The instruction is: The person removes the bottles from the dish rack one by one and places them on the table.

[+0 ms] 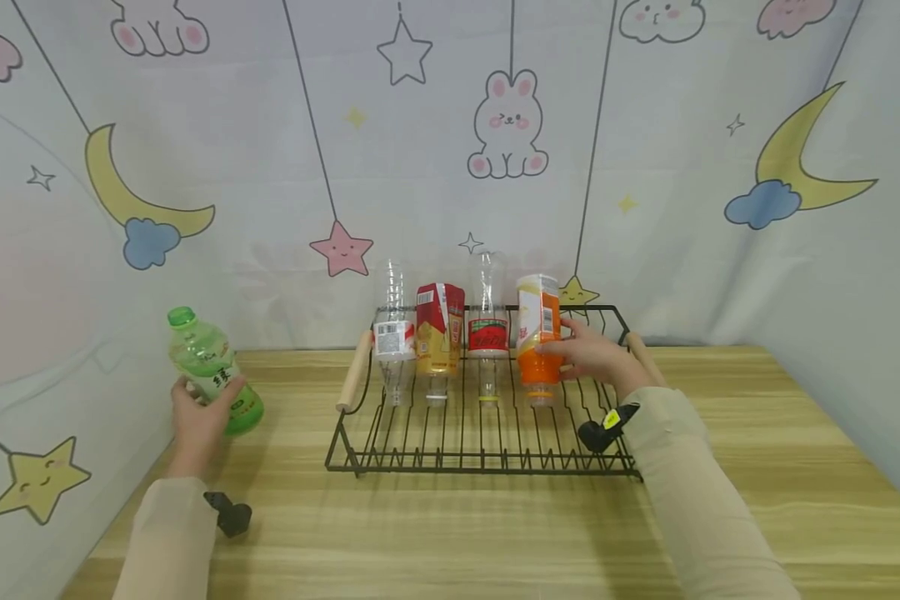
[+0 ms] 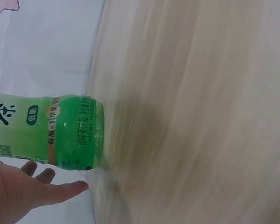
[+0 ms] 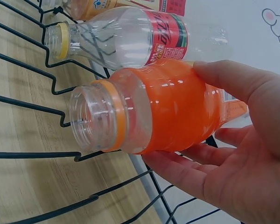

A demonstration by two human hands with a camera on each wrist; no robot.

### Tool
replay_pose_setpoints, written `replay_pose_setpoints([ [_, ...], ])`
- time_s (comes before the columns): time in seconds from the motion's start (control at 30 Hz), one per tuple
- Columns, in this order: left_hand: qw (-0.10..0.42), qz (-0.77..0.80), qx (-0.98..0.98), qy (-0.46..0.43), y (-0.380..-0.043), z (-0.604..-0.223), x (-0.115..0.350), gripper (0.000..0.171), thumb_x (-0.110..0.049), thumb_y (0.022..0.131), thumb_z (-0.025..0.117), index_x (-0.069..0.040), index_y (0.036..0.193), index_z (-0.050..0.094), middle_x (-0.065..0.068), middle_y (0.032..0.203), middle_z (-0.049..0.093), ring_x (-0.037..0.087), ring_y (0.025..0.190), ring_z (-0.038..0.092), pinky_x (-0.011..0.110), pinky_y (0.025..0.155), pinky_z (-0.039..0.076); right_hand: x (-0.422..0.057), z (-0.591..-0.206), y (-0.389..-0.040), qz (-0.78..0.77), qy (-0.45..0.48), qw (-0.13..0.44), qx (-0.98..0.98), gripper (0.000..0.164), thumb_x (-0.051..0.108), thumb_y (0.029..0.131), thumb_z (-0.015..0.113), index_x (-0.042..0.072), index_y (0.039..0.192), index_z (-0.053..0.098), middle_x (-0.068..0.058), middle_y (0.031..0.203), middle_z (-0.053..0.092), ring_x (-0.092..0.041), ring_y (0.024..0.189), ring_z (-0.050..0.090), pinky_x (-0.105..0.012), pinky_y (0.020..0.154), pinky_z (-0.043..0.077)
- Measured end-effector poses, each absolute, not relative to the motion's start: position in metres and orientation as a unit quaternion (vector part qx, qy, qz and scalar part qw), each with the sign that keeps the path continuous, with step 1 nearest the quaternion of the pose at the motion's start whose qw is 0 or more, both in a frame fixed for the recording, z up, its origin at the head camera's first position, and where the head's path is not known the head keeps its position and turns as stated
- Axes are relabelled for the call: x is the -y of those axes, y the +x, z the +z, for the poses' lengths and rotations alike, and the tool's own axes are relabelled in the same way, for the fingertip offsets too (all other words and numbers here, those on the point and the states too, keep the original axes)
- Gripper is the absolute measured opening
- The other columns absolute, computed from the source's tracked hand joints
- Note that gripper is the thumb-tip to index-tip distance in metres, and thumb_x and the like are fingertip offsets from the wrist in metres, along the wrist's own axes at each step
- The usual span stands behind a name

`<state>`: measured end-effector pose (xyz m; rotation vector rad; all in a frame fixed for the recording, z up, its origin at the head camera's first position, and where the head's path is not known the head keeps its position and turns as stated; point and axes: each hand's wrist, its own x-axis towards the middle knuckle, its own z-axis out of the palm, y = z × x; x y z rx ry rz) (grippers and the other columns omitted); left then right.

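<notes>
At the left, my left hand [image 1: 201, 410] holds a green tea bottle [image 1: 208, 367] with a green cap, thumb on one side and fingers on the other. The bottle tilts, its cap toward the upper left; its green base [image 2: 79, 133] is close over the table in the left wrist view. My right hand [image 1: 598, 357] grips an orange-labelled bottle [image 1: 540, 329] that stands neck down in a black wire rack [image 1: 487, 472]. This bottle's open mouth [image 3: 84, 119] has no cap, and an orange ring circles its neck. Thumb and fingers lie on opposite sides of its label.
Left of the orange bottle, the rack holds a red-labelled clear bottle [image 1: 487, 333], a red and yellow-labelled bottle [image 1: 440, 329] and a white-labelled clear bottle [image 1: 394, 340], all neck down. Wooden handles [image 1: 356, 371] flank the rack. A patterned curtain [image 1: 420, 167] hangs behind the wooden table [image 1: 420, 533].
</notes>
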<state>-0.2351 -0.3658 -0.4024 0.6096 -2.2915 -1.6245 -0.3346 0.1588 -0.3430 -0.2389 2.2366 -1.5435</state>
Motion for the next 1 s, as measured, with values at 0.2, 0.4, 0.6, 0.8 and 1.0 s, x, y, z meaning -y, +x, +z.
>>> replay_pose_setpoints([
  [0.2, 0.154, -0.543, 0.800, 0.204, -0.235, -0.398, 0.368, 0.102, -0.052, 0.091, 0.055, -0.012, 0.152, -0.017, 0.025, 0.157, 0.001, 0.045, 0.144, 0.007, 0.062, 0.113, 0.016, -0.159, -0.335, -0.331, -0.548, -0.079, 0.188, -0.811, 0.081, 0.023, 0.098, 0.056, 0.007, 0.154, 0.001, -0.029, 0.143, 0.035, -0.043, 0.125, 0.046, -0.052, 0.097, 0.047],
  [0.4, 0.179, -0.517, 0.813, 0.201, -0.229, -0.387, 0.368, 0.104, -0.052, 0.090, 0.058, -0.014, 0.152, -0.016, 0.024, 0.158, 0.000, 0.042, 0.145, 0.003, 0.060, 0.114, 0.014, -0.161, -0.328, -0.330, -0.534, -0.077, 0.168, -0.825, 0.084, 0.025, 0.096, 0.058, 0.006, 0.154, 0.000, -0.029, 0.144, 0.035, -0.044, 0.126, 0.045, -0.051, 0.095, 0.049],
  [0.6, 0.198, -0.527, 0.799, 0.213, -0.218, -0.370, 0.371, 0.102, -0.050, 0.090, 0.059, -0.019, 0.153, -0.015, 0.019, 0.159, -0.002, 0.037, 0.146, -0.001, 0.056, 0.117, 0.010, -0.161, -0.318, -0.327, -0.531, -0.089, 0.154, -0.828, 0.084, 0.025, 0.095, 0.059, 0.008, 0.155, 0.003, -0.027, 0.145, 0.035, -0.042, 0.126, 0.045, -0.052, 0.095, 0.048],
  [0.8, 0.204, -0.532, 0.791, 0.221, -0.210, -0.357, 0.375, 0.102, -0.049, 0.090, 0.060, -0.023, 0.152, -0.016, 0.016, 0.161, -0.005, 0.033, 0.147, -0.004, 0.053, 0.117, 0.007, -0.160, -0.304, -0.322, -0.510, -0.105, 0.137, -0.843, 0.083, 0.023, 0.095, 0.058, 0.009, 0.155, 0.003, -0.027, 0.147, 0.034, -0.044, 0.125, 0.047, -0.051, 0.091, 0.051],
  [1.0, 0.226, -0.531, 0.786, 0.223, -0.200, -0.345, 0.369, 0.098, -0.048, 0.090, 0.060, -0.028, 0.153, -0.012, 0.009, 0.162, -0.003, 0.027, 0.148, -0.004, 0.053, 0.118, 0.005, -0.157, -0.290, -0.313, -0.489, -0.112, 0.132, -0.855, 0.083, 0.024, 0.094, 0.059, 0.009, 0.155, 0.004, -0.028, 0.146, 0.035, -0.042, 0.123, 0.048, -0.048, 0.088, 0.053],
])
